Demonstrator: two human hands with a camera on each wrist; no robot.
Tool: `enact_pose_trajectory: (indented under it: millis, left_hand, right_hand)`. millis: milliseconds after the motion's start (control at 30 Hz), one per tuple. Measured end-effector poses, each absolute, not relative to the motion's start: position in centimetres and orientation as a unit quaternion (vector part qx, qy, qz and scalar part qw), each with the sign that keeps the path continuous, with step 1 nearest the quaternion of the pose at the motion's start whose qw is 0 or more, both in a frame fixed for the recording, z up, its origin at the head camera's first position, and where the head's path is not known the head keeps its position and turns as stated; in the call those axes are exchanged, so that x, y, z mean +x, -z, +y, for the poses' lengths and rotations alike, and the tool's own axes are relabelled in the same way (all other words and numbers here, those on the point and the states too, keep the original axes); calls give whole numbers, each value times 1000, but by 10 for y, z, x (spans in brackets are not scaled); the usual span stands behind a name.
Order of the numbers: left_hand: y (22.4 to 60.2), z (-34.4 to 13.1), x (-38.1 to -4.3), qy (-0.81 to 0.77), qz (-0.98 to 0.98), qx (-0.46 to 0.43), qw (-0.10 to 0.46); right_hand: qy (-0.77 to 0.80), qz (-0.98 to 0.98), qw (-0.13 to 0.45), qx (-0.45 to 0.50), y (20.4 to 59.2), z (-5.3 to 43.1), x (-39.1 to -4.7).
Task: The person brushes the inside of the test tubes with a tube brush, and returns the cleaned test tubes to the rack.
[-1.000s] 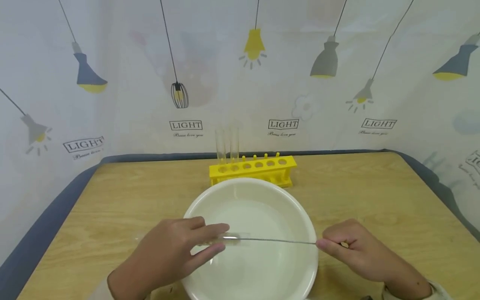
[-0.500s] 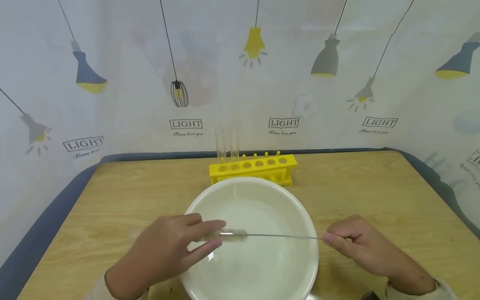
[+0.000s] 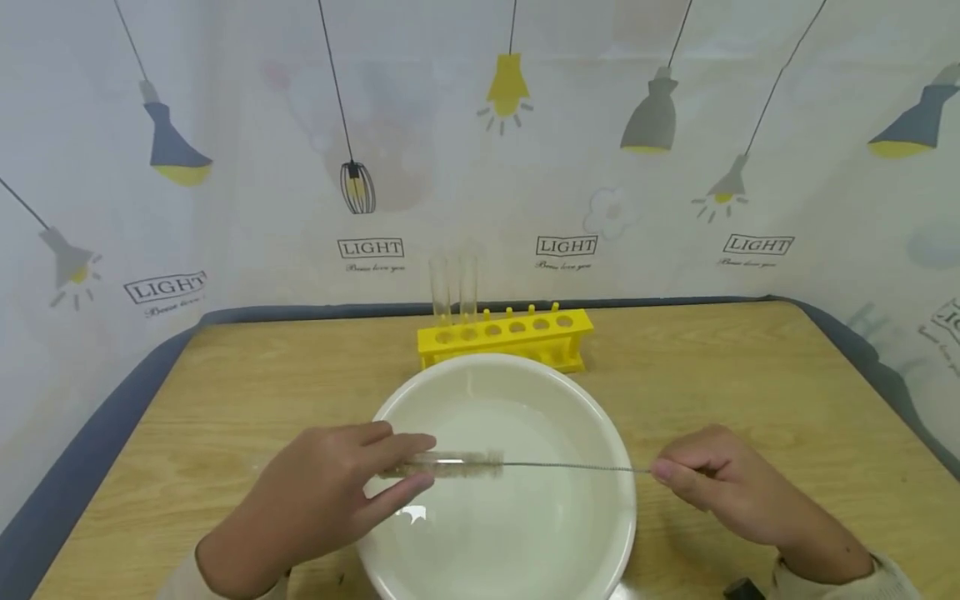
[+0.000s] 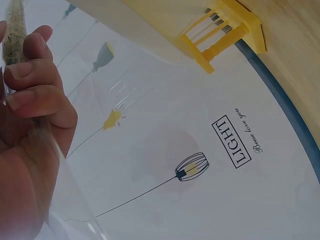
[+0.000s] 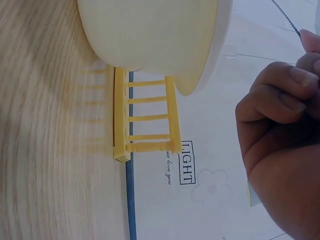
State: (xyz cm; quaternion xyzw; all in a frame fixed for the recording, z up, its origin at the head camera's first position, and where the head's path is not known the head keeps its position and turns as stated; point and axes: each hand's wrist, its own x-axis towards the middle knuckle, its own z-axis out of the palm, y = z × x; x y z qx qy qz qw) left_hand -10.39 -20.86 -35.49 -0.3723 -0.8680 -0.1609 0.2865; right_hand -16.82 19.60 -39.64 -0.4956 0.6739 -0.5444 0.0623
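Over the white basin, my left hand grips a clear glass test tube that lies roughly level. Inside the tube are the pale bristles of a test tube brush, reaching to about its mouth on the right. The brush's thin twisted wire runs across the basin to my right hand, where thumb and curled fingers pinch its end past the right rim. In the left wrist view, fingers wrap the tube, and the bristles show at the upper left. The right palm hides the wire's tip.
Behind the basin stands a yellow test tube rack, with two clear test tubes upright at its left end. A small dark object lies at the bottom edge near the right sleeve. A patterned curtain hangs behind the wooden table.
My right hand has moved right and slightly up, drawing the bristles towards the tube's mouth. The left hand with the tube has shifted a little left and up.
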Motion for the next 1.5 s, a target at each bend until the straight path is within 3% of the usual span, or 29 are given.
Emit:
enact_pose_trajectory:
  millis: [200, 767, 1500]
  left_hand:
    - [353, -212, -103, 159, -874, -365, 279]
    - [348, -213, -104, 159, -876, -362, 276]
    - [350, -211, -103, 156, -877, -358, 282]
  right_hand:
    - [565, 657, 88, -491, 396, 198, -167]
    - [580, 642, 73, -496, 392, 206, -177]
    - [618, 616, 98, -479, 394, 212, -182]
